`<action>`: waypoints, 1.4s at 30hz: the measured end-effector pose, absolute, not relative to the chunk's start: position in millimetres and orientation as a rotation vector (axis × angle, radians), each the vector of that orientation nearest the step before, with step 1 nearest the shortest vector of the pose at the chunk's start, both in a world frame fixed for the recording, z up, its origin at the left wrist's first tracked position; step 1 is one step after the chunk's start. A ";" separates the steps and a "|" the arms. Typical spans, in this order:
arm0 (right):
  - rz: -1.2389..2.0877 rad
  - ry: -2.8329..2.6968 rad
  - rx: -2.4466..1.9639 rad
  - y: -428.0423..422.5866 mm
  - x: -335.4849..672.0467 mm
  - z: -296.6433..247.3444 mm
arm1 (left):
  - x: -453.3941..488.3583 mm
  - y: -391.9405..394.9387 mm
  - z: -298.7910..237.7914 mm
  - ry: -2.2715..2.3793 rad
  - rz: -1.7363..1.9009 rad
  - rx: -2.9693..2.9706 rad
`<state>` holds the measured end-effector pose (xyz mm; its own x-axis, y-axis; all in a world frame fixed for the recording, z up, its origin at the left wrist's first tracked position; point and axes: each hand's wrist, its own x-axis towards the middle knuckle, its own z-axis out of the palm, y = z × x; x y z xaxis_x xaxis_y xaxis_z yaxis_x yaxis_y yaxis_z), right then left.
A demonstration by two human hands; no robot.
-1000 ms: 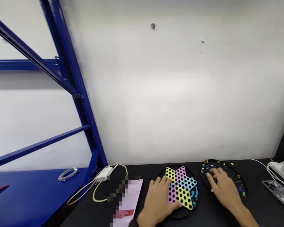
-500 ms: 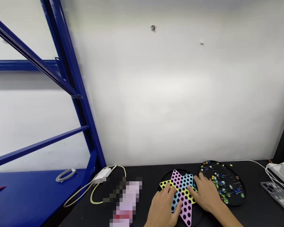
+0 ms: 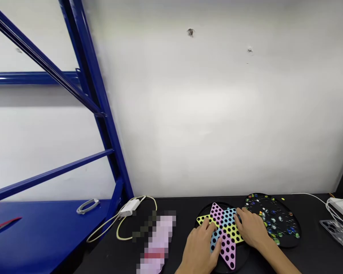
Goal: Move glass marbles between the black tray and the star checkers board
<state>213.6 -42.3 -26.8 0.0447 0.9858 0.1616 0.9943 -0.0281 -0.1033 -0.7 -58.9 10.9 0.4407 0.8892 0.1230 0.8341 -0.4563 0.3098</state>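
A star-shaped game board point(image 3: 227, 231) in pink, yellow and light blue with black holes lies on a round black base on the black table point(image 3: 183, 207). My left hand point(image 3: 200, 247) rests flat on the star's left side, fingers apart. Over the star's right side lies my right hand point(image 3: 252, 230), fingers spread on it. Just to the right sits a round black tray point(image 3: 286, 219) holding several coloured marbles.
A white charger with a cream cable point(image 3: 125, 217) lies at the table's left end, beside a pink card point(image 3: 157, 247). A blue metal rack point(image 3: 74, 114) stands left, its shelf bearing a coiled cable point(image 3: 87, 206). White devices and wires point(image 3: 338, 207) are at the far right.
My right hand left the marble tray and came onto the star board. The star board has been turned on its base between both hands.
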 end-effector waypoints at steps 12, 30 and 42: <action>-0.067 -2.068 -2.098 -43.3 212.0 -24.0 | -2.1 -58.4 3.4 1.540 0.412 2.505; 0.003 -1.917 -2.219 -44.1 211.9 -22.5 | -2.6 -59.7 5.2 1.512 0.433 2.507; 0.163 -1.742 -2.121 -44.9 223.5 -16.0 | -3.6 -60.0 6.9 1.507 0.432 2.484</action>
